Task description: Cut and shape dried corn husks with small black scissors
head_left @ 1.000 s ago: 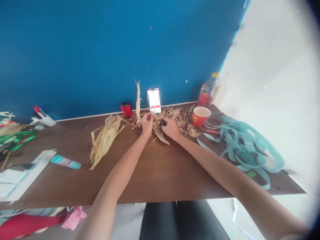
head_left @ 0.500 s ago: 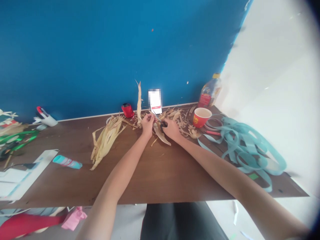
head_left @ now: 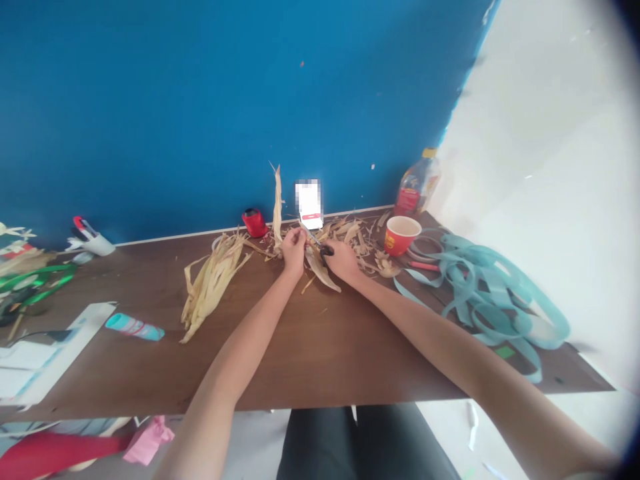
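- Head view: the right hand (head_left: 343,260) grasps the scissors (head_left: 327,250) by their dark handle, the blades pointing up and left toward the other hand.
- The left hand (head_left: 294,252) has its fingertips drawn together beside the blades (whether a thin strip sits between them, I cannot tell).
- A curved, dry husk leaf (head_left: 324,275) lies on the brown table (head_left: 320,363), just below and between the two hands.
- Dry scraps (head_left: 354,235) spread behind and to the right of the right hand, reaching near a red paper cup (head_left: 400,241).
- Behind the hands, a phone (head_left: 311,208) with a lit screen stands near the blue wall (head_left: 200,100); left of it rise a tall, upright husk (head_left: 277,207) and a small red object (head_left: 255,224).
- Left of the left hand, well apart, lies a pale husk bundle (head_left: 213,283).
- At the far right, blue-green ribbon (head_left: 463,267) sprawls in loose loops.
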`<control>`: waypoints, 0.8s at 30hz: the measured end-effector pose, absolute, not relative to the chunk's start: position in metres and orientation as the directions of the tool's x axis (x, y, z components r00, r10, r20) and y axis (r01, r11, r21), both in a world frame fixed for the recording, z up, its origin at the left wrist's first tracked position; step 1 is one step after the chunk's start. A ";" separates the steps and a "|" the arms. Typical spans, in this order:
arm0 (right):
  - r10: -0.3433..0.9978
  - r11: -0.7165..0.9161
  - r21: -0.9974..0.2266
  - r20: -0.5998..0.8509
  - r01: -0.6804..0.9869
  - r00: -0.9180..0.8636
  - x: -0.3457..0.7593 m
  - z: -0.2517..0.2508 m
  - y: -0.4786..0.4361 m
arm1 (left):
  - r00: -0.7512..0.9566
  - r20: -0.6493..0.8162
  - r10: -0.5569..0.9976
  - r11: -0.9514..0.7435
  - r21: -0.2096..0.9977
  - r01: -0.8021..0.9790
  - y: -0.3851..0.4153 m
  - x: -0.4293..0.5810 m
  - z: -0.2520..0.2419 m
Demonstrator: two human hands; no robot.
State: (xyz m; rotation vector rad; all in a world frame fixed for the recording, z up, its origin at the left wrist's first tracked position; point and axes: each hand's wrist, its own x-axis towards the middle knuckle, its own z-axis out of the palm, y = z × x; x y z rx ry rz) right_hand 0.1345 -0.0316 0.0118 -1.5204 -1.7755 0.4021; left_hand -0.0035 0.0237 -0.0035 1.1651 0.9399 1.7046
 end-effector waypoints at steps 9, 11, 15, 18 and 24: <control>0.953 0.195 -0.588 0.304 0.785 -0.010 0.134 0.012 -0.033 | -0.276 0.490 0.827 -0.463 0.872 0.161 0.019 -0.009 -0.004; 0.953 0.190 -0.568 0.302 0.801 -0.012 0.134 0.012 -0.033 | -0.282 0.547 0.788 -0.484 0.834 0.266 0.015 -0.010 0.000; 0.958 0.174 -0.548 0.287 0.818 -0.011 0.134 0.014 -0.035 | -0.270 0.600 0.753 -0.484 0.783 0.392 0.009 -0.009 0.007; 0.965 0.141 -0.561 0.263 0.816 0.013 0.134 0.015 -0.035 | -0.254 0.617 0.745 -0.483 0.762 0.432 0.007 -0.010 0.009; 0.944 0.166 -0.686 0.317 0.708 0.087 0.136 0.017 -0.034 | -0.268 0.580 0.769 -0.476 0.800 0.364 0.011 -0.009 0.003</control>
